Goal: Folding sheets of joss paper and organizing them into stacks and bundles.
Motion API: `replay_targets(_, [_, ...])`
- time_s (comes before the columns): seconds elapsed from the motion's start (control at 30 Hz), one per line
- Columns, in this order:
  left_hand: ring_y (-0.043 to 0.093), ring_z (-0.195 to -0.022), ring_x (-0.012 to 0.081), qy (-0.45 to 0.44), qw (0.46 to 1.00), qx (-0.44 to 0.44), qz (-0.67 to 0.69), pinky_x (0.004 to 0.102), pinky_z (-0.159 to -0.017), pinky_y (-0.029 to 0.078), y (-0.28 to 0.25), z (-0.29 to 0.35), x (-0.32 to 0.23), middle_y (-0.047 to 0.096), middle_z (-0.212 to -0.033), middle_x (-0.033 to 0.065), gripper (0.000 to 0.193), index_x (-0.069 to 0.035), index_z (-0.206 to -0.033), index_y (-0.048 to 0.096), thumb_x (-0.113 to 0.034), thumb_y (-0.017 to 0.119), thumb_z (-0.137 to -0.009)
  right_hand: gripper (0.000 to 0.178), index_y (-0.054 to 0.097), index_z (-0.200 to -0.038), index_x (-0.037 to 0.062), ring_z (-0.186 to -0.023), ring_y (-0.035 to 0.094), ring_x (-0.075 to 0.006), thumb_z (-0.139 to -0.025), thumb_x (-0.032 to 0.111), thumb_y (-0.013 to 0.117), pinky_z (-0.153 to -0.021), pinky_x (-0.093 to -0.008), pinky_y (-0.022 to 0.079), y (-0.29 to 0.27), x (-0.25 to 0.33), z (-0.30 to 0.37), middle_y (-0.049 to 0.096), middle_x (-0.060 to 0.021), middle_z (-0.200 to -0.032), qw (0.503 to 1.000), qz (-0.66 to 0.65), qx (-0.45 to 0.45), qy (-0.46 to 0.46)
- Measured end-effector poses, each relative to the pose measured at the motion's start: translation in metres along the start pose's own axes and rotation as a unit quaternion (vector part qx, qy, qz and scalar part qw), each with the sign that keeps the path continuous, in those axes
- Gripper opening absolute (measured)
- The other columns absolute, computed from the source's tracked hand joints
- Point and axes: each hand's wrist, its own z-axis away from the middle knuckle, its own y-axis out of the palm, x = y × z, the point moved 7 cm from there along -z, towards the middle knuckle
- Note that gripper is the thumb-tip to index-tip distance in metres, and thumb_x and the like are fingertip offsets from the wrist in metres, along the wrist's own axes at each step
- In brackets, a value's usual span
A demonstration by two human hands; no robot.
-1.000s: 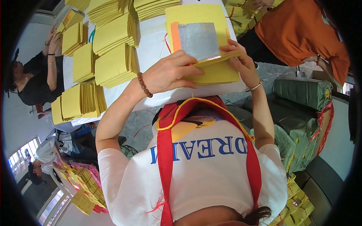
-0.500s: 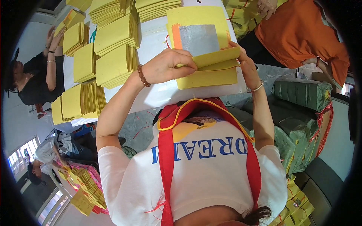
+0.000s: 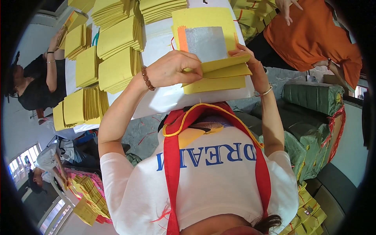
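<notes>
A stack of yellow paper sheets (image 3: 219,76) lies on the white table (image 3: 164,103) in front of me. The top sheet carries a silver foil square (image 3: 205,43) with an orange strip beside it. My left hand (image 3: 170,70), with a bead bracelet at the wrist, grips the near edges of a few sheets and lifts them off the stack. At the right edge of the same sheets, my right hand (image 3: 250,64) pinches them with the fingers; it wears a thin bangle.
Several piles of yellow sheets (image 3: 117,39) cover the table's left and far side. A person in orange (image 3: 313,39) stands at the upper right and a person in black (image 3: 39,86) sits at the left. Green wrapped bundles (image 3: 313,98) lie on my right; tied yellow bundles (image 3: 90,192) at the lower left.
The near edges of the top sheets have been lifted and fanned apart between both hands. My left hand has shifted slightly left, and more of the foil square shows.
</notes>
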Motion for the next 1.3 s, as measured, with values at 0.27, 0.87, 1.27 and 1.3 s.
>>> replay_targets(0.27, [0.058,-0.07,0.025,0.004,1.0,-0.009,0.011,0.0337,-0.065,0.046,0.002,0.0,0.002,0.059,-0.076,0.0106,0.012,0.001,-0.078,0.061,-0.011,0.058,-0.075,0.068,0.058,-0.108,0.0024,-0.132,0.023,-0.0268,-0.086,0.062,0.035,-0.107,-0.0413,0.02,-0.001,0.001,0.0,0.052,-0.0116,-0.123,1.0,0.002,-0.003,0.016])
replay_targets(0.87, [0.058,-0.072,0.025,-0.014,1.0,-0.001,0.014,0.0339,-0.067,0.046,0.003,-0.001,0.001,0.058,-0.077,0.0102,0.012,0.0,-0.078,0.06,-0.011,0.059,-0.076,0.072,0.057,-0.112,0.0029,-0.132,0.021,-0.0281,-0.074,0.063,0.051,-0.108,-0.0423,0.016,-0.002,0.003,0.0,0.051,-0.0112,-0.126,0.999,0.041,0.03,0.016])
replay_targets(1.27, [0.054,-0.098,0.0273,0.051,0.992,-0.107,0.036,0.0344,-0.08,0.044,-0.004,0.016,-0.012,0.056,-0.11,0.012,0.035,-0.006,-0.109,0.054,-0.006,0.061,-0.075,0.031,0.059,-0.109,0.0069,-0.125,0.037,-0.0221,-0.079,0.006,0.064,-0.098,-0.0339,0.034,-0.002,-0.002,0.001,0.06,-0.0032,-0.112,0.988,0.133,-0.076,-0.009])
replay_targets(1.3, [0.054,-0.098,0.0273,0.052,0.992,-0.108,0.035,0.0344,-0.08,0.044,-0.004,0.016,-0.012,0.056,-0.11,0.012,0.035,-0.006,-0.109,0.054,-0.006,0.061,-0.075,0.026,0.059,-0.105,0.0067,-0.125,0.037,-0.0222,-0.08,0.007,0.064,-0.098,-0.0342,0.034,-0.003,-0.004,0.002,0.06,-0.0039,-0.112,0.991,0.104,-0.081,-0.016])
